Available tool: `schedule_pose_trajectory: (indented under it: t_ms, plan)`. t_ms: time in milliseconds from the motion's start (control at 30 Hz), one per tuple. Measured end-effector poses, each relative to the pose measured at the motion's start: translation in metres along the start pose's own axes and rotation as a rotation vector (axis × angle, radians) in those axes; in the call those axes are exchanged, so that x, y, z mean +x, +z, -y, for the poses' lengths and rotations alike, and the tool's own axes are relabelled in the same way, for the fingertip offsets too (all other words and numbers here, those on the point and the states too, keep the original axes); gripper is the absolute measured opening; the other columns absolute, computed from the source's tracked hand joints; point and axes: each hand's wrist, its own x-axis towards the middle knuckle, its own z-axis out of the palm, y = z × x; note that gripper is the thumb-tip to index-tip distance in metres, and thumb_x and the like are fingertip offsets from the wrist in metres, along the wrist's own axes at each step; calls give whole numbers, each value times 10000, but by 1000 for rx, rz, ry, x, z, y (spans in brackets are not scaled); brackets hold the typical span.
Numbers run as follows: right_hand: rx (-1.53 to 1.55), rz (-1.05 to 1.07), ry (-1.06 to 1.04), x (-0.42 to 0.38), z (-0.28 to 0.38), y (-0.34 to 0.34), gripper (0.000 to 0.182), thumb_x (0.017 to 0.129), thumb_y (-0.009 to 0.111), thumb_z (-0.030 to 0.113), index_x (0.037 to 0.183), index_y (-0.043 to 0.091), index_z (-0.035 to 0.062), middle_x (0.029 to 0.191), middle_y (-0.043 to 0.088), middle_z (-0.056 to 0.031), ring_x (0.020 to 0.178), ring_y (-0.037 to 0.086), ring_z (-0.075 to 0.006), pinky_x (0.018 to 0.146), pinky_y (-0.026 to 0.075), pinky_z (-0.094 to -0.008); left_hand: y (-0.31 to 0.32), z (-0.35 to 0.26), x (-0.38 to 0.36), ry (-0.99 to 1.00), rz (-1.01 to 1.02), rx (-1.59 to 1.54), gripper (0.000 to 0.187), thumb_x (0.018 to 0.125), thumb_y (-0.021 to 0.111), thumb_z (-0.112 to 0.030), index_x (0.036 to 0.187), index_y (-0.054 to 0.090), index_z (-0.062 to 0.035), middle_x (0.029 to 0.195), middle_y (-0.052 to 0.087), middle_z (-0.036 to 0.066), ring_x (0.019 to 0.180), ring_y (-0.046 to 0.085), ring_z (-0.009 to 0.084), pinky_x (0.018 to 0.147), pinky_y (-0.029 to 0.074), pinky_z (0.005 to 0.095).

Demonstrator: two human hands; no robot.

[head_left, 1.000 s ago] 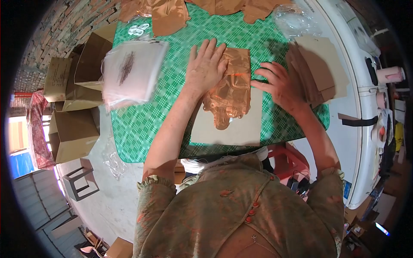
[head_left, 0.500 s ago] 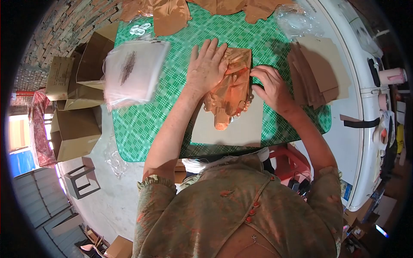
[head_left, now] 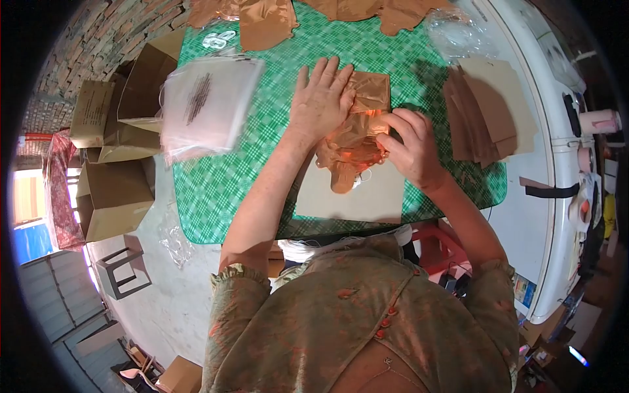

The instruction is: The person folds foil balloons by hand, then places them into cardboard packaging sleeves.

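Observation:
A folded copper-coloured foil balloon (head_left: 368,103) lies on a sheet of grey-brown card (head_left: 373,196) near the table's front edge. Its scalloped lower end and a short tab point toward me. My left hand (head_left: 319,101) rests flat along the balloon's left side, fingers spread and pointing away from me. On the opposite side, my right hand (head_left: 411,144) has its thumb and fingers bent together at the foil's right edge, pinching it. A thin white loop shows by the lower end. The fingertips partly hide the foil there.
A stack of clear plastic bags (head_left: 206,108) lies left on the green checked table (head_left: 275,170). Brown card sheets (head_left: 491,105) are piled at right. More copper foil (head_left: 265,26) and a clear plastic bag (head_left: 462,33) lie at the far edge. Open cardboard boxes (head_left: 118,196) stand at left.
My right hand has moved inward and slightly toward me, drawing the foil's right edge over toward the middle. My left hand stays flat on the left side. The whole view has shifted slightly.

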Motion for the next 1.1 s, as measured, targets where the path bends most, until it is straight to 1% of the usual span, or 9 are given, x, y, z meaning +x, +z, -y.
schedule_pose_trajectory:
  t_ms: [33, 133, 333, 467, 667, 767, 867, 967, 1100]
  plan:
    - [-9, -4, 4, 0, 0, 0, 340, 739, 757, 17, 1073, 743, 81, 1227, 686, -81, 1178, 631, -302, 1017, 496, -469, 1, 0, 0, -1, 0, 0, 570, 1113, 401, -448, 1616, 457, -187, 1686, 408, 122, 1577, 334, 328, 1296, 204, 554]
    - [149, 54, 59, 0, -4, 1, 211, 798, 749, 25, 1002, 730, 75, 1103, 712, -96, 1111, 665, -306, 978, 520, -458, 0, 1, 0, 0, 0, 1, 564, 1115, 401, -447, 1614, 459, -191, 1682, 412, 123, 1576, 335, 324, 1296, 206, 553]
    - [377, 152, 436, 4, -4, 1, 148, 918, 695, 30, 1065, 689, 16, 975, 706, -161, 951, 671, -351, 815, 552, -434, 10, 5, -1, 45, -69, 27, 585, 1093, 448, -451, 1608, 465, -175, 1653, 443, 134, 1537, 378, 327, 1255, 261, 577]
    - [406, 31, 515, 9, 0, 7, 112, 954, 687, 52, 1056, 679, 9, 888, 680, -163, 881, 649, -357, 736, 540, -445, 13, 9, 0, 62, -48, 53, 615, 1100, 443, -472, 1636, 415, -171, 1675, 408, 125, 1548, 356, 322, 1259, 252, 569]
    - [388, -27, 615, 9, 8, 14, 88, 970, 699, 81, 966, 638, 17, 828, 639, -165, 824, 605, -369, 706, 510, -475, 15, 14, -1, 99, -77, 16, 659, 1046, 562, -385, 1636, 409, -135, 1669, 414, 115, 1554, 344, 321, 1258, 247, 561]
    - [388, -68, 614, 8, 8, 17, 103, 970, 698, 81, 946, 620, 18, 824, 627, -172, 811, 589, -382, 702, 498, -486, 14, 16, 0, 75, -46, -58, 675, 1022, 584, -318, 1641, 393, -128, 1674, 414, 119, 1577, 310, 332, 1280, 219, 558]
    - [379, -70, 623, 7, 7, 18, 95, 969, 692, 72, 955, 617, 16, 830, 625, -177, 815, 583, -393, 709, 492, -495, -6, 20, 1, 39, -15, -320, 622, 1037, 559, -269, 1620, 419, -99, 1693, 390, 122, 1612, 245, 341, 1309, 170, 548]
    - [385, -46, 629, 5, 6, 18, 84, 969, 683, 63, 962, 616, 14, 842, 629, -182, 828, 586, -400, 722, 492, -498, -42, 24, -4, 14, 51, -583, 543, 1032, 565, -216, 1552, 515, -68, 1685, 406, 140, 1626, 209, 350, 1328, 113, 543]
    - [383, -30, 605, 2, 5, 17, 70, 965, 676, 60, 983, 629, 11, 861, 643, -180, 859, 603, -399, 738, 499, -490, -71, 35, -36, 47, 171, -786, 478, 1010, 565, -178, 1465, 614, -40, 1639, 484, 141, 1616, 261, 353, 1336, 67, 530]
